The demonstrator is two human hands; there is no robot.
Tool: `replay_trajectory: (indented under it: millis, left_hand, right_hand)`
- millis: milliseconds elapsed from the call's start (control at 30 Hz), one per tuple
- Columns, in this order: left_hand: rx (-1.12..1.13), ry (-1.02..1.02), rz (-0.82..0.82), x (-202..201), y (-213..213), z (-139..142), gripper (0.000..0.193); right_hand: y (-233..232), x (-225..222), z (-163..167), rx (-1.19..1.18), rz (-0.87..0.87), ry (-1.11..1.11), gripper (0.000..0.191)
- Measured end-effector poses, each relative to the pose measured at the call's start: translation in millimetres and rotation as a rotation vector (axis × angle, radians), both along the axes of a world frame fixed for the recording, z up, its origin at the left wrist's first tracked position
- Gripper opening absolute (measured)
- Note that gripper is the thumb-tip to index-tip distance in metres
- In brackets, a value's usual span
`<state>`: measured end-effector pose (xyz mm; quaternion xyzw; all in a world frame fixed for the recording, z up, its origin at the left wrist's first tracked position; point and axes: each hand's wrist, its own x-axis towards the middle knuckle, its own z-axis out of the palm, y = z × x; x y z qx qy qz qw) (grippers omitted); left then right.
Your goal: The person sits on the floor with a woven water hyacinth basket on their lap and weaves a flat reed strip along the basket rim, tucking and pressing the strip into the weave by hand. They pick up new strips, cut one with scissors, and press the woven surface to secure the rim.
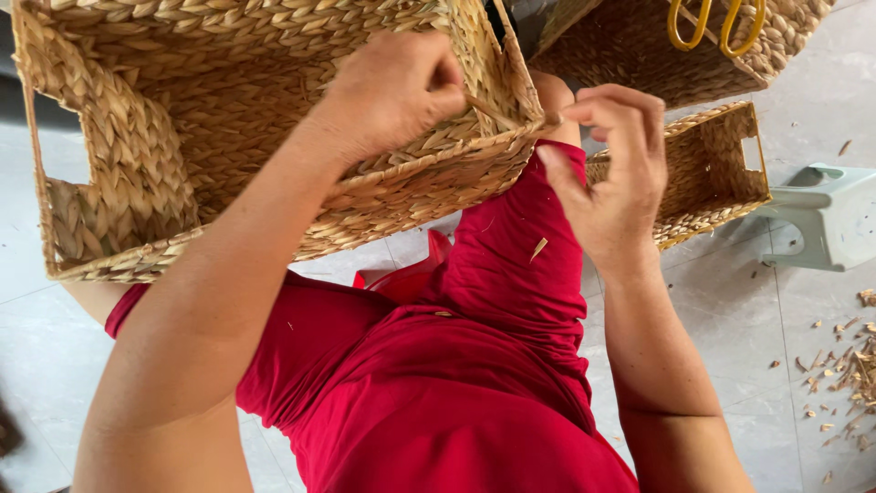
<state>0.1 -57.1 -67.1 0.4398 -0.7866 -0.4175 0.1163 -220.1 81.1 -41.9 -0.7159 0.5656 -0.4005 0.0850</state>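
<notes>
Propped on red-clad knees for close work: woven basket point(228, 137), left hand point(392, 91) clenched around a fibre strand point(493, 111) at its rim, right hand point(616, 173) fingers pinching the strand's outer end.

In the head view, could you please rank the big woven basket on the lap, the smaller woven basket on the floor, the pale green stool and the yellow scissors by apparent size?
1. Big woven basket, though it is nearest the camera.
2. Smaller woven basket, partly hidden by the right hand.
3. Pale green stool, cut off by the frame edge, so this place is unsure.
4. Yellow scissors, handles only.
</notes>
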Motion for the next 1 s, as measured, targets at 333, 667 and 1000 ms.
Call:
replay_trajectory:
  millis: [333,667,1000]
  left_hand:
    - [-0.12,-0.017,0.105,52,28,25,0.016]
    - [-0.791,0.169,0.225,39,82,25,0.009]
    - [-0.933,0.127,0.113,0,124,9,0.038]
  right_hand:
    - [-27,-1,30,-0.062,0.194,0.089,0.016]
    - [-106,22,48,0.757,0.337,0.005,0.016]
    - [-110,-23,57,0.36,0.618,0.566,0.018]
